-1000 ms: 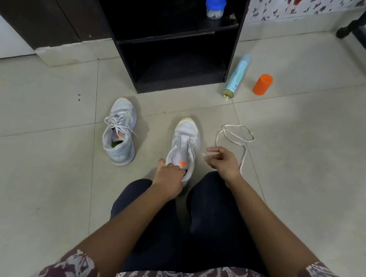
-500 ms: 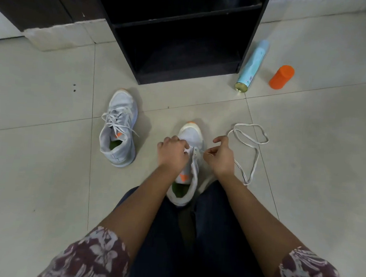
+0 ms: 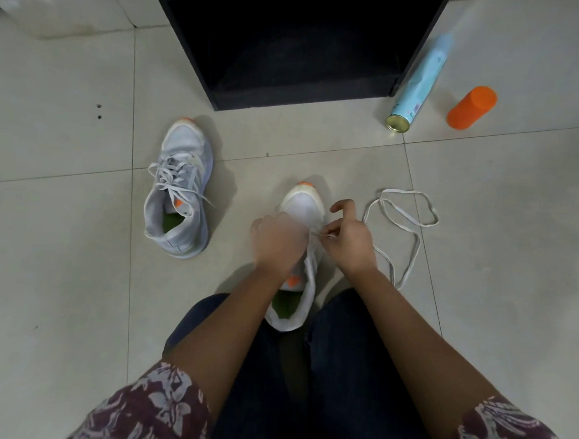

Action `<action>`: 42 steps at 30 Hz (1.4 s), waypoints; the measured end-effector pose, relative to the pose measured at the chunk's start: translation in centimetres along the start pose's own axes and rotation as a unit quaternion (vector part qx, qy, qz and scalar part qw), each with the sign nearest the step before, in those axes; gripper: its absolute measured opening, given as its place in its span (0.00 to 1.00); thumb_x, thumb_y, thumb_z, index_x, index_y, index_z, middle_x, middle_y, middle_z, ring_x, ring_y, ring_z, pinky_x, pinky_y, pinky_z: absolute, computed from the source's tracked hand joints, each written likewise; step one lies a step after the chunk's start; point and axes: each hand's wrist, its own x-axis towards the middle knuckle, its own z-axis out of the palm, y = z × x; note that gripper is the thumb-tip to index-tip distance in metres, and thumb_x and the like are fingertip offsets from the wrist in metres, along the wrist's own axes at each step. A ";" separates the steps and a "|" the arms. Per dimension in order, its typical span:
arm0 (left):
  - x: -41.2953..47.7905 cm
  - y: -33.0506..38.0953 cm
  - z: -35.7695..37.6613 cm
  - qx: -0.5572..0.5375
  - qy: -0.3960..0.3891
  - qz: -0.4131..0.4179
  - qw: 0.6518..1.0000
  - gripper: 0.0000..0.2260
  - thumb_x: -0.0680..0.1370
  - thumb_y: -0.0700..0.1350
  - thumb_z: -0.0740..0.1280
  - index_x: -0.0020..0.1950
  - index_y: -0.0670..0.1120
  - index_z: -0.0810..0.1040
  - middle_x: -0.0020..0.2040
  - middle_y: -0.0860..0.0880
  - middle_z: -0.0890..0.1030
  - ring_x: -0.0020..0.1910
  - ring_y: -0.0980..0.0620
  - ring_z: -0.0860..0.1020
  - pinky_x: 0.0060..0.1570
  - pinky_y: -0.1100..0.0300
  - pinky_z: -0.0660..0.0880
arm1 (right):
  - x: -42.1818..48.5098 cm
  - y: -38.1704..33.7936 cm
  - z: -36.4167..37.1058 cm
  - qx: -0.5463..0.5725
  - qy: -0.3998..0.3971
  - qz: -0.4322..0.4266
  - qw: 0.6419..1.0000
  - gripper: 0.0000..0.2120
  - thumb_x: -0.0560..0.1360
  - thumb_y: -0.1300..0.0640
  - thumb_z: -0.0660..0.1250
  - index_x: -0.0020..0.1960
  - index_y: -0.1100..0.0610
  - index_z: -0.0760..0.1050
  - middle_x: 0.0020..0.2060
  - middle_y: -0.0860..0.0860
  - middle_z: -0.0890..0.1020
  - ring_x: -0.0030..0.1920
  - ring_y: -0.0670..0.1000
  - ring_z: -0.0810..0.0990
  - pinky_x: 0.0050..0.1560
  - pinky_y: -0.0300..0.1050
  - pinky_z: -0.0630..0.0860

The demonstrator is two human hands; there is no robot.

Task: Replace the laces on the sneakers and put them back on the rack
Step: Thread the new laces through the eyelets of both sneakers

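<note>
A white sneaker [image 3: 304, 206] with an orange toe stands on the floor between my knees, toe pointing away, and it has no lace threaded. My left hand [image 3: 276, 240] grips its left side over the eyelets; its fingers are blurred. My right hand [image 3: 346, 239] pinches the tip of a loose white lace [image 3: 405, 223] at the shoe's right eyelets. The rest of the lace trails in loops on the tiles to the right. A second, laced grey-white sneaker [image 3: 179, 192] stands to the left.
A black open rack [image 3: 292, 46] stands on the floor ahead, its lower shelf dark. A light blue spray can [image 3: 420, 81] lies beside the rack's right side, with an orange cap [image 3: 471, 106] further right. Pale floor tiles surround everything.
My left hand moved from the sneaker's tongue up to the front eyelets. My right hand brought the lace tip in against the shoe. The camera tilted down.
</note>
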 end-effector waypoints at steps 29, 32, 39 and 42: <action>-0.4 -0.1 1.3 0.009 0.012 -0.001 1.000 0.09 0.75 0.43 0.64 0.47 0.49 0.84 0.47 0.48 0.78 0.47 0.44 0.73 0.48 0.53 0.69 | 0.6 -0.8 1.6 0.251 0.025 0.148 0.956 0.17 0.67 0.62 0.74 0.50 0.52 0.71 0.33 0.47 0.84 0.40 0.45 0.83 0.47 0.40 0.77; -0.6 -0.2 1.6 -0.010 0.026 -0.014 1.000 0.08 0.74 0.44 0.63 0.43 0.49 0.83 0.46 0.49 0.78 0.47 0.45 0.73 0.54 0.51 0.67 | 0.8 -0.7 1.9 0.277 0.027 0.190 0.941 0.16 0.67 0.64 0.75 0.48 0.54 0.72 0.35 0.47 0.84 0.39 0.45 0.82 0.45 0.36 0.75; -0.3 0.2 0.9 0.069 -0.010 0.014 0.997 0.10 0.77 0.49 0.60 0.46 0.51 0.81 0.49 0.50 0.76 0.51 0.47 0.73 0.61 0.52 0.62 | 1.3 -1.5 1.6 0.237 0.024 0.152 0.959 0.11 0.67 0.63 0.72 0.43 0.52 0.74 0.35 0.48 0.83 0.40 0.46 0.82 0.43 0.37 0.75; -0.6 0.6 -0.7 0.136 -0.024 0.036 0.990 0.11 0.76 0.51 0.60 0.45 0.52 0.81 0.49 0.52 0.76 0.53 0.49 0.73 0.62 0.51 0.59 | 2.0 -2.0 1.4 0.114 -0.012 0.094 0.989 0.06 0.70 0.60 0.71 0.43 0.51 0.76 0.37 0.46 0.83 0.42 0.47 0.82 0.42 0.38 0.74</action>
